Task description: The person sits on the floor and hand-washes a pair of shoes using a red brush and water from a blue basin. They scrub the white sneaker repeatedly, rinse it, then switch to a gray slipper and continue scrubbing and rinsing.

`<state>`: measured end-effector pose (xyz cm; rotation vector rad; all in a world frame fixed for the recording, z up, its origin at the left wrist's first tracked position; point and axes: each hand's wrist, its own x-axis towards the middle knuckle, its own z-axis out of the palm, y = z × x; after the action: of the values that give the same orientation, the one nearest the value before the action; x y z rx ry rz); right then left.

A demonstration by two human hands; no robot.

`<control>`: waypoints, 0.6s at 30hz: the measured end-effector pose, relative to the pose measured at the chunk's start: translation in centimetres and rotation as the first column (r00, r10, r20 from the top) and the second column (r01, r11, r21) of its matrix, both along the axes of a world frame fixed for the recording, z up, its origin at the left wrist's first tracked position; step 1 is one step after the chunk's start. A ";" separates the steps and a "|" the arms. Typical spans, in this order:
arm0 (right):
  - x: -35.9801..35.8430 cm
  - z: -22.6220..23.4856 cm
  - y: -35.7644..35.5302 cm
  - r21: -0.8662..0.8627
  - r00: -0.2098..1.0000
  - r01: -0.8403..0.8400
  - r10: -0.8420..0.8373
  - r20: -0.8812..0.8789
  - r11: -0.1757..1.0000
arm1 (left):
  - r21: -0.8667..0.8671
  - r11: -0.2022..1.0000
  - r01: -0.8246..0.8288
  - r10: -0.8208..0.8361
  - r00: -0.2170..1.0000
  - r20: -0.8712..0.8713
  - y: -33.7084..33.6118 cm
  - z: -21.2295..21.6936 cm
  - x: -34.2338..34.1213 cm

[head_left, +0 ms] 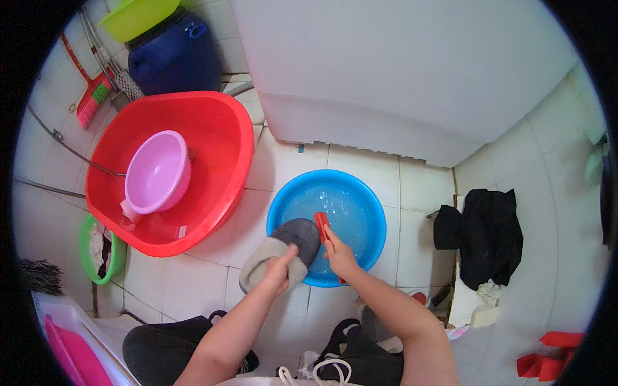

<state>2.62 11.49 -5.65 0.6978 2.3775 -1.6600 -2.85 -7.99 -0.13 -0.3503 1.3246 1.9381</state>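
My left hand [281, 267] is closed on a grey slipper [299, 238] with a pale fuzzy lining, its thumb on the lining near the opening. The slipper is tilted over the near left rim of a blue basin [381, 225] of cloudy, bubbly water. My right hand [341, 256] grips a red scrubbing brush [321, 220], whose head is against or just beside the slipper's dark toe. The handle's end shows below that hand; the bristles are hidden.
Left stands a large red tub [228, 138] holding a pink basin [156, 170]; beside it is a green basin [90, 257] with cloth. A blue barrel [174, 58] stands behind. A white appliance [386, 77] rises ahead. Black clothing [489, 231] lies at right.
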 end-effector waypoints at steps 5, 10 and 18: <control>-1.0 0.0 -0.7 -0.133 1.000 -0.017 0.017 -0.004 0.991 | -0.693 0.512 0.507 -0.739 0.671 -0.055 -0.7 0.9 0.1; -0.1 3.3 -4.2 0.011 0.974 -0.190 0.190 -0.121 0.982 | 0.167 0.962 -0.214 0.194 0.972 0.130 -0.4 -0.7 -0.4; -1.3 8.8 -3.0 0.330 0.938 -0.346 0.311 0.156 0.878 | 0.403 0.819 -0.409 0.296 0.902 0.314 0.2 -0.3 -0.7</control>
<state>1.30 8.44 3.13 0.3768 2.5706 -1.0517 -3.53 -7.84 -0.46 -0.6019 0.6354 2.3589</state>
